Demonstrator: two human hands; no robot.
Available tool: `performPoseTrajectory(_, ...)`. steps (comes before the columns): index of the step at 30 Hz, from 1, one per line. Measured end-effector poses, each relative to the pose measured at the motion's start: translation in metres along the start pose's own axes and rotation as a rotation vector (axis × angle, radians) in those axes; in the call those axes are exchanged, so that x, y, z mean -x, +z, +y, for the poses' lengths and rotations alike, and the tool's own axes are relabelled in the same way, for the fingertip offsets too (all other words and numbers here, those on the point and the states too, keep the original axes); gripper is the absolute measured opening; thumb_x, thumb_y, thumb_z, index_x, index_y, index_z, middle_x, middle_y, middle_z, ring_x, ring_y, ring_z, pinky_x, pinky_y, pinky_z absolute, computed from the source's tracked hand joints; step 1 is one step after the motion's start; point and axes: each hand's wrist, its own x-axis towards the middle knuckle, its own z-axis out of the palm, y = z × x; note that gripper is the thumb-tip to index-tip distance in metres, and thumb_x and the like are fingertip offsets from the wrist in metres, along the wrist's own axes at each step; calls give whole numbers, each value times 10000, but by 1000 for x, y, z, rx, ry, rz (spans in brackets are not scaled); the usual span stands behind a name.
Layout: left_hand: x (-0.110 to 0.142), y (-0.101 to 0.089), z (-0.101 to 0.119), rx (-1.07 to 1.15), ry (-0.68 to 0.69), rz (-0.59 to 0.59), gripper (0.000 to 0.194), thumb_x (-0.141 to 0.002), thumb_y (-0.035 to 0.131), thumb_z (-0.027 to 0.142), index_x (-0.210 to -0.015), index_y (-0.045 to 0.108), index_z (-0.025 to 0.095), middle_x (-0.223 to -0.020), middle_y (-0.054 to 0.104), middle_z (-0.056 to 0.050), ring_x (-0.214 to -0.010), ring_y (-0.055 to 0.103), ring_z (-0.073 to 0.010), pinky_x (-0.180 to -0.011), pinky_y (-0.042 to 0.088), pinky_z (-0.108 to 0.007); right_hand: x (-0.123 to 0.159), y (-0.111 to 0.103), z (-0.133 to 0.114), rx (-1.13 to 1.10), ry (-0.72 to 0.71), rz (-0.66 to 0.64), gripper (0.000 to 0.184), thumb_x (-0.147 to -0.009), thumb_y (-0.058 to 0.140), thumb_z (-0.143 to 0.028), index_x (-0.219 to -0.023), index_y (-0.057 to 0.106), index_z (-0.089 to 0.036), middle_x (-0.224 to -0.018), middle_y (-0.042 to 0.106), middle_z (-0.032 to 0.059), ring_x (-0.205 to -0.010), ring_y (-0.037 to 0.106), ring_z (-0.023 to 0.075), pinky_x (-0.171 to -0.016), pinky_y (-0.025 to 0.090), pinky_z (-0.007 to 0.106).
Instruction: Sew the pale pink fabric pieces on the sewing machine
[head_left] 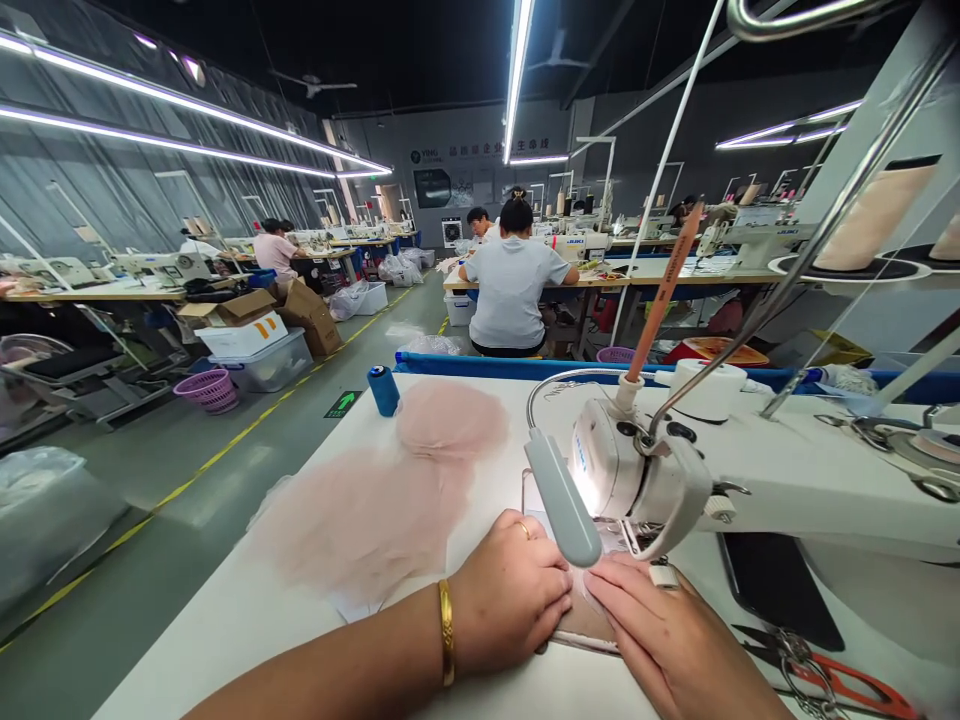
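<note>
My left hand [517, 590], with a gold bangle at the wrist and a ring, has its fingers curled against the edge of a small beige-pink fabric piece [581, 622] below the sewing machine [641, 480]. Lying flat on the right part of that fabric is my right hand [667, 620], its fingers stretched out. A grey lamp head [564, 505] hangs just above my fingertips and lights the needle area. Needle and presser foot are mostly hidden behind the lamp and hands. Sheer pink fabric pieces [367, 515] are spread to the left of my left hand.
A blue thread spool [383, 390] stands at the table's far left corner. Right of my right hand lie a black phone [780, 588] and orange-handled scissors [862, 685]. White thread [705, 388] sits behind the machine. A person in a light shirt [514, 285] sits ahead.
</note>
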Motion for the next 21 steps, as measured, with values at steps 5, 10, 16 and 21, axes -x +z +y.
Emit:
performPoseTrajectory(5,2,1,0,8,4,28,125,-995,652,259,-924,731,191,-1010,757,-54,-944,663,-250,-918,469,-442,-11,-9,-6,-80,35,55,395,-884,477,-20,-1100,743,-215,-1051,836,23,-849,752,202,-757,574,278)
performPoseTrajectory(10,-1,3,-4,-8,-21,24,109,-996,652,252,-949,733,198,-1010,753,-73,-979,671,-270,-942,483,-445,-7,0,-6,-66,71,44,390,-927,450,-38,-1131,740,-201,-1043,827,51,-859,750,218,-756,560,301)
performPoseTrajectory(16,-7,3,-9,31,-63,10,125,-1012,615,212,-956,724,190,-1074,763,-77,-1032,683,-279,-1029,473,-476,10,17,9,25,92,-121,419,-978,469,-83,-1290,714,-219,-1225,786,74,-897,736,227,-785,586,331)
performPoseTrajectory(21,-18,3,-16,207,-242,-2,82,-961,645,205,-921,716,206,-1073,765,-67,-1069,686,-291,-1078,471,-487,16,26,15,67,145,-140,404,-1019,499,-183,-1357,714,-241,-1265,773,91,-1031,742,264,-860,625,376)
